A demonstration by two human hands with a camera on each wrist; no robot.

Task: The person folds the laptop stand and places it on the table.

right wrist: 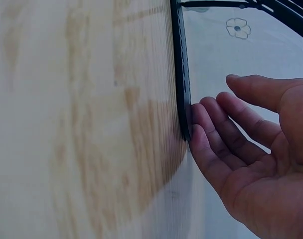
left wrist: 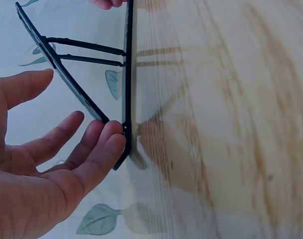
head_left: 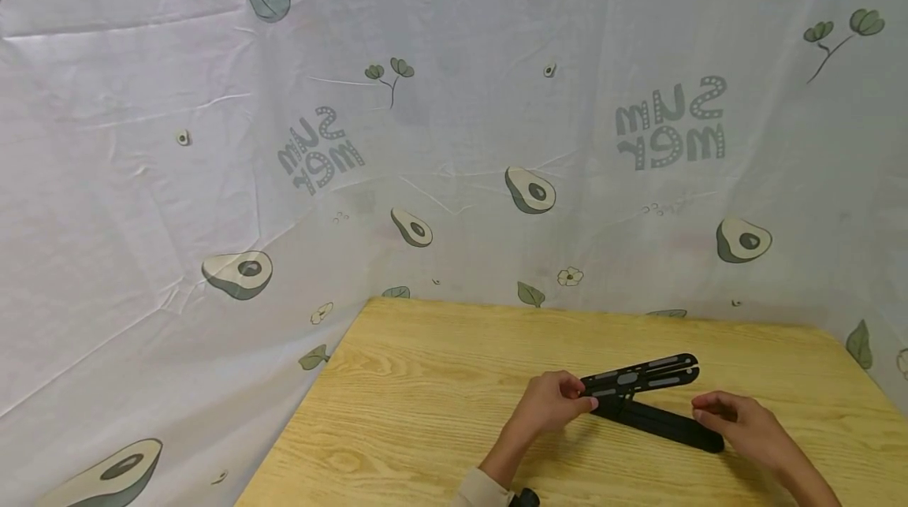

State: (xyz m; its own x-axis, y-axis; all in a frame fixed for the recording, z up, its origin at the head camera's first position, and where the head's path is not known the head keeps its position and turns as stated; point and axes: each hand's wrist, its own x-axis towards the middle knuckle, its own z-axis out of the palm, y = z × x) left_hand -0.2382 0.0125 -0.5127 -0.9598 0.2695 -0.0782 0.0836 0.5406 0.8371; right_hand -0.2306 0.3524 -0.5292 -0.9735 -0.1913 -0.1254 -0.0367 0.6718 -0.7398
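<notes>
A black folding laptop stand (head_left: 670, 422) with grey pads is unfolded on the table, its long base low and its slotted upper panel (head_left: 638, 377) tilted up from the left hinge end. Two thin struts (left wrist: 89, 47) join panel and base in the left wrist view. My left hand (head_left: 549, 404) is at the hinge end, where curved fingertips (left wrist: 111, 132) touch the stand while the thumb stays apart. At the base's right end is my right hand (head_left: 745, 424), loosely bent, its fingertips (right wrist: 199, 112) right against the base's edge and the thumb free.
The wood-grain table (head_left: 426, 381) stretches to the left and behind the stand. A pale curtain (head_left: 454, 136) printed with avocados and leaves hangs along the table's back and left edges. A dark band (head_left: 525, 497) shows by the left sleeve.
</notes>
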